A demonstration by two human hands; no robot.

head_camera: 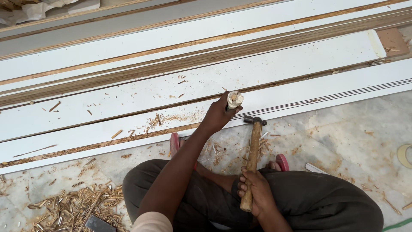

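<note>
My left hand (219,115) grips a chisel by its pale, battered wooden handle (234,99), held upright against the edge of a long white laminated board (300,96). My right hand (254,193) holds a hammer by its wooden shaft (252,159), low near my lap. The dark metal hammer head (255,120) hovers just right of and below the chisel top, not touching it. The chisel's blade is hidden behind my hand.
Several long white boards with brown plywood edges (171,68) lie stacked across the view. Wood chips and shavings (73,208) litter the stone floor at lower left. My knees in dark trousers (309,202) and red sandals (282,162) sit below the boards.
</note>
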